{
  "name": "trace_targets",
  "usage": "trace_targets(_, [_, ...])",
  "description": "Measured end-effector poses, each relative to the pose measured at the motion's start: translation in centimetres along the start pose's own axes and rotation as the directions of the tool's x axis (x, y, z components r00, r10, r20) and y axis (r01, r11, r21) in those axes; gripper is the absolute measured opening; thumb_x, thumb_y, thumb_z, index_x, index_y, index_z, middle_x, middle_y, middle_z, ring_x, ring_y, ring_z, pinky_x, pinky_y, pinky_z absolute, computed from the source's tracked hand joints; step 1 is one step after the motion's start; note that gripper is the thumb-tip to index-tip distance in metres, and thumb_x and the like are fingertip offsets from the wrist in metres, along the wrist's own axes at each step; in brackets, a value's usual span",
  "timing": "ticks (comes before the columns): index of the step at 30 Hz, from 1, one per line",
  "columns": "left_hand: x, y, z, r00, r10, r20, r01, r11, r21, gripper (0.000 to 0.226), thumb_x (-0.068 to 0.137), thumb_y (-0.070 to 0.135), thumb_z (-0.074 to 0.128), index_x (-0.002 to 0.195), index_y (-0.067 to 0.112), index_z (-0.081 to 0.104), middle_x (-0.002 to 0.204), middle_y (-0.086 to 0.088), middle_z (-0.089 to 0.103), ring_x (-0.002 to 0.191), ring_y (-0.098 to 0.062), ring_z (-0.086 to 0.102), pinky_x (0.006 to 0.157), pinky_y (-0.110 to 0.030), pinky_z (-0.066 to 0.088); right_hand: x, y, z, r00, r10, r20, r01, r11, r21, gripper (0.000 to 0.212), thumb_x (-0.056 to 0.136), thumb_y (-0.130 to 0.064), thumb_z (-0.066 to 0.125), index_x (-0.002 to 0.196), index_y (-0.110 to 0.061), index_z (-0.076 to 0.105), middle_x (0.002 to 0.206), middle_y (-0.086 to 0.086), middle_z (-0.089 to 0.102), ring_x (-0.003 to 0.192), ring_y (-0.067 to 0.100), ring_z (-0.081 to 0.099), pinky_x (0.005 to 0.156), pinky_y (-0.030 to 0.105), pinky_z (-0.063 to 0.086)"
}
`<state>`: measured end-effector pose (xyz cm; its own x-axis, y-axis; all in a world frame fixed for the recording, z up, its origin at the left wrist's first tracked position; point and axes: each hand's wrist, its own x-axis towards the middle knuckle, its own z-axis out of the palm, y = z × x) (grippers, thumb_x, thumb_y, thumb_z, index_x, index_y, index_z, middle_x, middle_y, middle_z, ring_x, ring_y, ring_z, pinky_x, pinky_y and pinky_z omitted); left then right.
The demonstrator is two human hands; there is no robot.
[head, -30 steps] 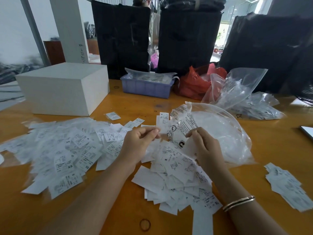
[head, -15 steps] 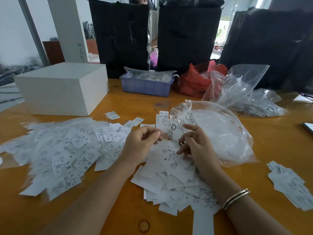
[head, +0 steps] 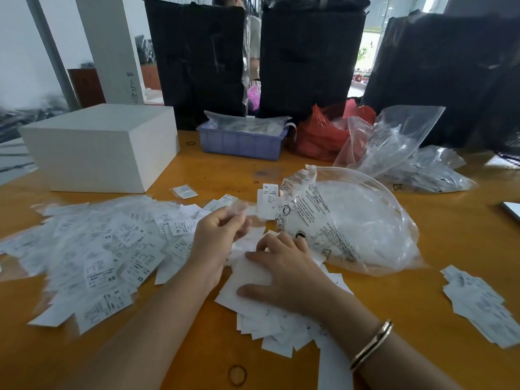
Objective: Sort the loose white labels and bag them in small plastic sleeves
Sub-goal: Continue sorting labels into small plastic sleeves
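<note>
My left hand (head: 216, 235) pinches a small clear plastic sleeve (head: 237, 206) between thumb and fingers, just above the table. My right hand (head: 287, 266) lies palm down with spread fingers on the pile of loose white labels (head: 270, 319) in front of me. A wide heap of labels in sleeves (head: 98, 249), printed XS, S and XL, spreads out to the left. Beyond my right hand lies a large clear bag (head: 357, 220) full of empty sleeves.
A white box (head: 101, 147) stands at the back left, a purple tray (head: 242, 142) and red bag (head: 320, 136) behind. More clear bags (head: 394, 142) sit at the back right, a small label stack (head: 478, 302) at the right, a rubber band (head: 237, 375) near the front edge.
My right hand has dropped from chest-high fiddling near the left hand down onto the label pile, palm flat. The left hand has stayed raised with the sleeve.
</note>
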<state>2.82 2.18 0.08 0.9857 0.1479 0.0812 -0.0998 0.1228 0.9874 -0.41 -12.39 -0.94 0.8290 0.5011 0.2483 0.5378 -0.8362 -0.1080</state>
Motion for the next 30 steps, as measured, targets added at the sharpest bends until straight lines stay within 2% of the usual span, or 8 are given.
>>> trace_targets(6, [-0.2,0.2,0.0,0.994,-0.092,0.058,0.099,0.986,-0.131,0.013,0.089,0.005,0.061,0.098,0.013,0.065,0.085,-0.002,0.075,0.083,-0.016,0.072,0.063,-0.02,0.056,0.3,0.0,-0.4,0.984,0.164,-0.063,-0.129,0.919,0.372,0.012,0.086,-0.038,0.061,0.085,-0.037,0.049,0.088,-0.021,0.047,0.093,0.005,0.042,0.084,0.027,0.025])
trace_targets(9, [-0.1,0.5,-0.1,0.993,-0.095,0.075,0.106,0.982,-0.156,0.018,0.086,0.001,0.063,0.1,0.012,0.064,0.086,-0.004,0.075,0.084,-0.017,0.072,0.066,-0.023,0.056,-0.2,0.4,-1.3,0.94,0.338,-0.041,-0.187,0.615,0.766,0.021,0.087,-0.019,0.063,0.074,-0.033,0.055,0.076,-0.016,0.058,0.074,-0.003,0.053,0.074,0.02,0.045])
trace_targets(13, [-0.1,0.8,-0.1,0.99,-0.115,0.084,0.132,0.961,-0.241,0.02,0.083,0.002,0.066,0.099,0.014,0.068,0.082,-0.005,0.074,0.077,-0.015,0.071,0.064,-0.023,0.057,-0.7,1.2,-2.0,0.897,0.443,0.009,-0.153,0.29,0.945,0.028,0.089,-0.008,0.06,0.079,-0.032,0.069,0.087,-0.003,0.069,0.081,0.02,0.064,0.075,0.034,0.055])
trace_targets(17, [-0.1,1.0,-0.4,0.982,-0.126,0.143,0.17,0.918,-0.359,0.013,0.071,0.009,0.069,0.08,0.017,0.076,0.079,-0.006,0.073,0.074,-0.015,0.071,0.06,-0.023,0.056,-0.6,1.6,-2.3,0.834,0.542,-0.1,-0.041,0.243,0.969,0.046,0.087,0.007,0.053,0.069,-0.03,0.074,0.09,-0.011,0.067,0.088,0.003,0.063,0.075,0.016,0.05])
trace_targets(20, [0.0,1.1,-0.5,0.974,-0.136,0.181,0.202,0.882,-0.426,0.015,0.065,0.01,0.07,0.078,0.015,0.076,0.081,-0.008,0.073,0.075,-0.016,0.072,0.061,-0.024,0.057,-0.6,1.8,-2.3,0.809,0.581,-0.093,-0.027,0.196,0.98,0.046,0.09,0.004,0.051,0.072,-0.03,0.075,0.082,-0.005,0.072,0.076,0.009,0.067,0.071,0.017,0.053])
trace_targets(23, [0.1,1.2,-0.5,0.972,-0.139,0.191,0.211,0.873,-0.439,0.014,0.066,0.008,0.07,0.077,0.015,0.075,0.082,-0.008,0.074,0.076,-0.016,0.072,0.061,-0.024,0.057,-0.7,1.8,-2.2,0.85,0.521,-0.079,-0.003,0.155,0.988,0.042,0.093,-0.001,0.049,0.081,-0.03,0.077,0.089,-0.001,0.074,0.084,0.014,0.067,0.076,0.02,0.053])
trace_targets(27, [0.1,1.2,-0.5,0.972,-0.115,0.203,0.192,0.888,-0.417,0.019,0.068,0.007,0.07,0.084,0.016,0.073,0.086,-0.006,0.074,0.077,-0.015,0.071,0.063,-0.024,0.057,-0.5,1.5,-1.9,0.813,0.563,-0.149,-0.042,0.311,0.95,0.023,0.089,-0.015,0.061,0.085,-0.034,0.074,0.085,-0.011,0.073,0.078,0.001,0.066,0.071,0.014,0.052])
trace_targets(30, [0.0,1.2,-0.4,0.974,-0.092,0.207,0.173,0.893,-0.416,0.028,0.066,0.005,0.07,0.093,0.013,0.069,0.09,-0.006,0.074,0.079,-0.016,0.071,0.064,-0.024,0.057,-0.2,1.7,-1.7,0.764,0.623,-0.169,-0.067,0.337,0.939,0.035,0.089,-0.008,0.061,0.109,-0.037,0.061,0.084,-0.006,0.072,0.08,0.006,0.07,0.071,0.017,0.054])
